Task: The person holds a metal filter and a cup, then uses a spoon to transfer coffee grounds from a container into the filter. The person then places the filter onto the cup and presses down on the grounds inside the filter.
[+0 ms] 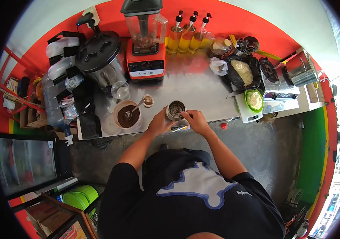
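At the counter's near edge, the left hand (pixel 160 124) was wrapped round a metal cup (pixel 175 110) with dark contents, while the right hand (pixel 197 121) pinched its rim. Just left stood a bowl (pixel 114 113) of brown paste with a spoon (pixel 133 110). Farther back, three pump bottles (pixel 186 40) held yellow liquid.

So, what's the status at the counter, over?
Left hand grips metal cup. Right hand at its rim. Bowl of brown powder beside, apart.
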Action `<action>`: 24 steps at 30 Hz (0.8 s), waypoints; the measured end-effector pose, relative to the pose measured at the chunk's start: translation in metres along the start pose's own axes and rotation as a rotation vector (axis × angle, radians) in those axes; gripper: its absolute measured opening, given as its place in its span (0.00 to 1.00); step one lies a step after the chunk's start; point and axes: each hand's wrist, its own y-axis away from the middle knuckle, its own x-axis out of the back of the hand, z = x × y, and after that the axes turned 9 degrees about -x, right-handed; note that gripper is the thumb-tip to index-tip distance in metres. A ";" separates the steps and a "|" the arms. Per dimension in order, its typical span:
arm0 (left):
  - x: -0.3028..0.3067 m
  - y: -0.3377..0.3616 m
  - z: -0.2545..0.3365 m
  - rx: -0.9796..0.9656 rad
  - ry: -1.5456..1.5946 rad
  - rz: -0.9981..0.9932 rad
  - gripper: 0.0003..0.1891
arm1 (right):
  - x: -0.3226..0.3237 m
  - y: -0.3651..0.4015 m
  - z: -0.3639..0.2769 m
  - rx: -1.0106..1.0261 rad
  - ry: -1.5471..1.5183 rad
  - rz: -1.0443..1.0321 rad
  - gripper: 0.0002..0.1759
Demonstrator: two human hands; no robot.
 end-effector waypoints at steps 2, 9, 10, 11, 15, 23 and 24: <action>-0.003 0.000 -0.003 0.010 -0.046 0.033 0.43 | 0.003 -0.002 0.001 -0.018 -0.037 -0.012 0.26; -0.004 -0.001 -0.010 0.025 -0.065 -0.014 0.43 | -0.006 -0.006 0.000 -0.050 -0.016 -0.079 0.26; -0.003 0.000 -0.007 0.031 -0.068 -0.017 0.42 | -0.008 -0.006 0.000 -0.080 0.002 -0.061 0.26; -0.002 0.001 -0.004 0.039 -0.070 -0.021 0.42 | -0.008 -0.006 0.001 -0.085 -0.001 -0.063 0.26; -0.009 -0.002 -0.010 -0.046 -0.104 0.077 0.35 | -0.006 -0.005 0.002 -0.054 -0.005 -0.069 0.27; -0.004 -0.003 -0.003 0.064 -0.103 0.009 0.40 | -0.007 -0.004 0.003 -0.042 -0.007 -0.023 0.25; -0.004 -0.003 0.000 0.050 -0.089 0.016 0.41 | -0.008 -0.005 0.006 -0.017 -0.048 -0.010 0.22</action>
